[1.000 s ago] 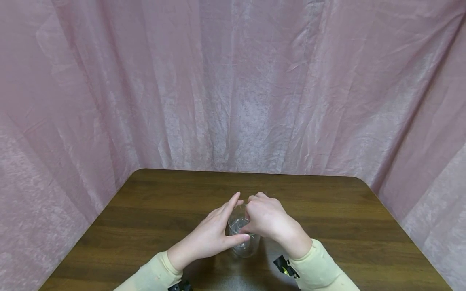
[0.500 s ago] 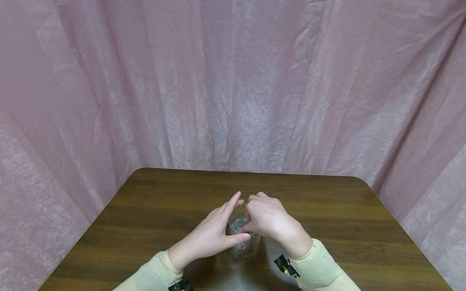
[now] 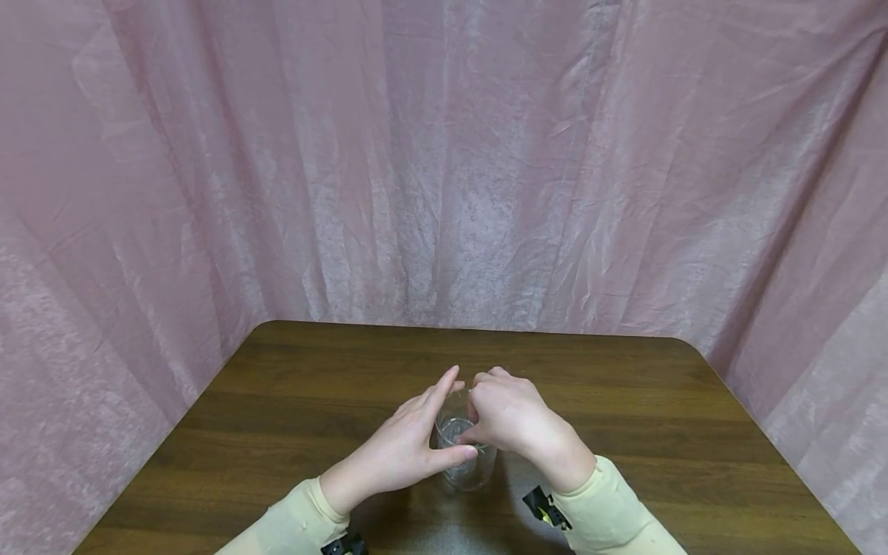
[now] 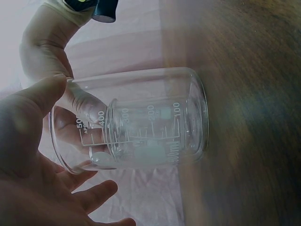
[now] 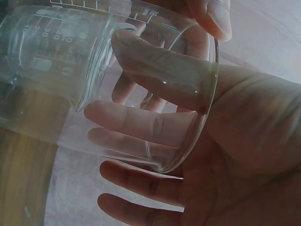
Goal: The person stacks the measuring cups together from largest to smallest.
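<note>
A large clear glass beaker [image 3: 479,474], with white markings up to 500, stands upright at the table's near middle. Inside it, low down, sits a smaller glass beaker [image 4: 150,148] with its own scale. My left hand [image 3: 405,455] holds the large beaker near its rim, thumb on the near side and index finger opposite, the other fingers spread. From above, my right hand [image 3: 516,420] reaches in through the mouth. In the right wrist view its thumb [image 5: 155,66] and index finger are fairly straight, tips right at the small beaker's rim; other fingers extend outside the large beaker.
The brown wooden table [image 3: 333,370] has rounded far corners. Pink curtains [image 3: 444,169] hang behind it and along both sides. A black device [image 3: 544,509] is strapped at the right sleeve cuff, and another dark device [image 3: 344,546] at the left.
</note>
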The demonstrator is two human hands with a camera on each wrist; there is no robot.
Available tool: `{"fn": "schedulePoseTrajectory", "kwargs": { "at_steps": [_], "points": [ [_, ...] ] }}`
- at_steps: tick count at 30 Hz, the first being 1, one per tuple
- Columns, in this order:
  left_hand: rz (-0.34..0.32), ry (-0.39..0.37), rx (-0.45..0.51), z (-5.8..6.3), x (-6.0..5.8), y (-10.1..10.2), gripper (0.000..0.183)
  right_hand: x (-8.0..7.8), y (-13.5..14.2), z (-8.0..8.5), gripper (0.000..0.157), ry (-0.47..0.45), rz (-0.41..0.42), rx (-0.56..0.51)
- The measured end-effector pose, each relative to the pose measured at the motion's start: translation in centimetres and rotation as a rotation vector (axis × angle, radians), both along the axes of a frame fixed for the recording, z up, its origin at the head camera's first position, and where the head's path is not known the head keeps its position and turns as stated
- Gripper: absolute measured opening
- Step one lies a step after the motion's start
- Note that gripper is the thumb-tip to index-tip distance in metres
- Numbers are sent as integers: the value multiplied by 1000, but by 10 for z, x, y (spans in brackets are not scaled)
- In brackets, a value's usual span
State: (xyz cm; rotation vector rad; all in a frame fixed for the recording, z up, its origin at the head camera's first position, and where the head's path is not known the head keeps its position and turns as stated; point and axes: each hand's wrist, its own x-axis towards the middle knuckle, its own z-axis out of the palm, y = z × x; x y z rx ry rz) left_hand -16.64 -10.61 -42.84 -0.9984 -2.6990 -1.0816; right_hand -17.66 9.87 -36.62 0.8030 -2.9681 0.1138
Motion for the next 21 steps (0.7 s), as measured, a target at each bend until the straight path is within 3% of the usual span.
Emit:
{"fn": "schedulePoseTrajectory", "kwargs": {
  "at_steps": [10, 21],
  "points": [
    [5, 5, -5, 0, -1, 0, 112, 1, 4, 2, 35, -10, 3, -34],
    [1, -18, -10, 2, -1, -1, 113, 5, 18, 0, 27, -38, 21, -179]
  ]
}}
